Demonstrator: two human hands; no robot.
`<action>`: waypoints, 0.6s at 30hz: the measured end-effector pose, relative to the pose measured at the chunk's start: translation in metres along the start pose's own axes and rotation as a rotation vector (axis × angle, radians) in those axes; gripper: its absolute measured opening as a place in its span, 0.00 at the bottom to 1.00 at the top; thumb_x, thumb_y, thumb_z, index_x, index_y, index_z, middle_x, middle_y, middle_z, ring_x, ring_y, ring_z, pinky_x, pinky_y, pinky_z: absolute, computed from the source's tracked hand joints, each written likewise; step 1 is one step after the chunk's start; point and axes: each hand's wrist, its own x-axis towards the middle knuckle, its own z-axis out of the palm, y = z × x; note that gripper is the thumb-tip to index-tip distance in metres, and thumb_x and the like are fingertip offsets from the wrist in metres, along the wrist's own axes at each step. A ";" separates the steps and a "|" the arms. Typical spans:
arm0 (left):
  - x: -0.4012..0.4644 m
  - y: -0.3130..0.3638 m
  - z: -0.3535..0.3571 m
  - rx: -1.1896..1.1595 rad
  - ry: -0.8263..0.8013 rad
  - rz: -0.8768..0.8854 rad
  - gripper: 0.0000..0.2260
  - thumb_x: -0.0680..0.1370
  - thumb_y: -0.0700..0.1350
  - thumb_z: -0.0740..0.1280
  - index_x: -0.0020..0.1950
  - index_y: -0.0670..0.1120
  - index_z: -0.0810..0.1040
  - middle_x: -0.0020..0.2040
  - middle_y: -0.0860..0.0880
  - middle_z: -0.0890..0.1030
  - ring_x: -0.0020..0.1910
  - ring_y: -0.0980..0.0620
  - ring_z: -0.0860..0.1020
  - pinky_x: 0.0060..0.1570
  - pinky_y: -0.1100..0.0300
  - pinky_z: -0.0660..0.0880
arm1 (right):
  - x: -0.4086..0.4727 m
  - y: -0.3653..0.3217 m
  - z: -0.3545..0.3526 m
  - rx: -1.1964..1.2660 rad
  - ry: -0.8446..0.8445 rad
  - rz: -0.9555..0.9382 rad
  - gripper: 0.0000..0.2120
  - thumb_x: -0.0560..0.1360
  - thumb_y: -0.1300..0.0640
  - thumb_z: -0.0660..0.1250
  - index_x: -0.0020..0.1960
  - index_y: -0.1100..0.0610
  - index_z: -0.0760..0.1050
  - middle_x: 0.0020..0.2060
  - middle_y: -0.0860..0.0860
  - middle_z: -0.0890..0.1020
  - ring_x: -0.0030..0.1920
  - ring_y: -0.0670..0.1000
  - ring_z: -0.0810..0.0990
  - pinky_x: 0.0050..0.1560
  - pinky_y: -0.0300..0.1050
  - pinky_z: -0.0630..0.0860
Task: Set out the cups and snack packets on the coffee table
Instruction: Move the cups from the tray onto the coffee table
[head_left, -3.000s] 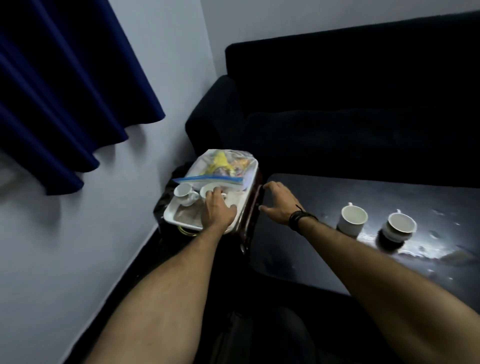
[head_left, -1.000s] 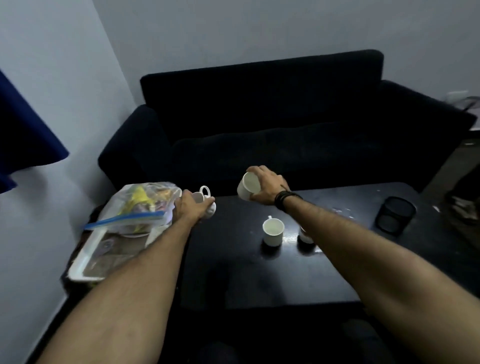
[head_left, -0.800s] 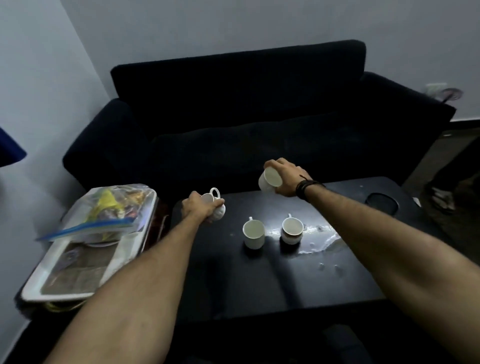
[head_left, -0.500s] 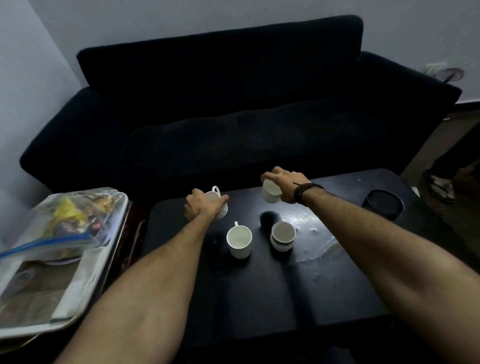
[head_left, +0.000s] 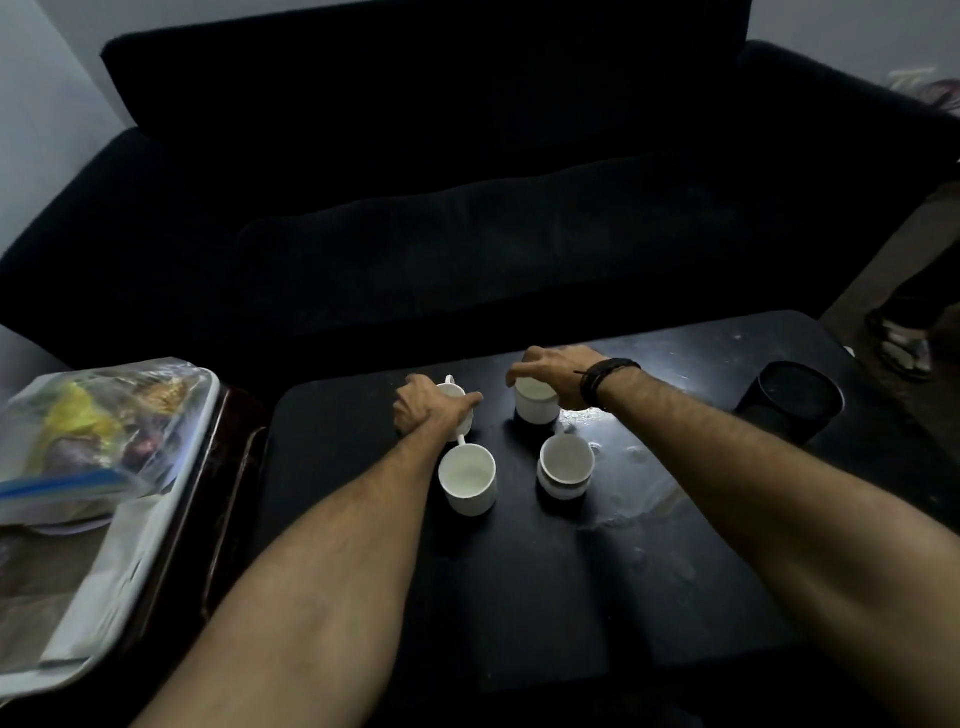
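Two white cups stand free on the black coffee table (head_left: 545, 597): one front left (head_left: 467, 479) and one front right (head_left: 566, 466). Behind them, my left hand (head_left: 428, 405) is closed over a third white cup (head_left: 456, 391), which is mostly hidden by my fingers. My right hand (head_left: 553, 371) grips the rim of a fourth white cup (head_left: 535, 405) that sits upright on the table. A clear zip bag of snack packets (head_left: 88, 431) lies on a white tray (head_left: 150, 519) to the left of the table.
A black sofa (head_left: 467, 208) runs along the far side of the table. A round black mesh holder (head_left: 789, 400) stands at the table's right end. Wet patches shine on the table right of the cups. A person's sandalled foot (head_left: 901, 348) is at the far right.
Both hands carried a cup each from the tray over to the table. The right hand has lowered its cup upright onto the table behind the front pair; the left cup came down too.
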 end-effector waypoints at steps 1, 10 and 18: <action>-0.001 0.000 0.001 0.004 -0.010 0.007 0.40 0.57 0.65 0.78 0.60 0.43 0.75 0.59 0.42 0.79 0.58 0.41 0.79 0.41 0.53 0.74 | 0.001 0.002 0.002 0.023 -0.009 0.000 0.37 0.72 0.66 0.69 0.72 0.39 0.61 0.71 0.51 0.66 0.65 0.59 0.73 0.54 0.51 0.78; -0.012 -0.014 -0.022 -0.052 -0.184 0.031 0.28 0.54 0.61 0.78 0.50 0.52 0.79 0.48 0.49 0.84 0.42 0.49 0.84 0.46 0.52 0.83 | -0.012 -0.009 0.016 0.851 0.348 0.402 0.52 0.59 0.38 0.78 0.75 0.53 0.60 0.69 0.56 0.72 0.67 0.58 0.73 0.64 0.54 0.74; -0.020 -0.024 -0.018 -0.094 -0.098 0.136 0.26 0.56 0.63 0.77 0.48 0.52 0.80 0.48 0.51 0.82 0.49 0.47 0.81 0.47 0.54 0.79 | -0.012 -0.021 0.026 0.959 0.328 0.545 0.33 0.59 0.48 0.81 0.61 0.55 0.76 0.55 0.54 0.82 0.54 0.54 0.81 0.49 0.44 0.76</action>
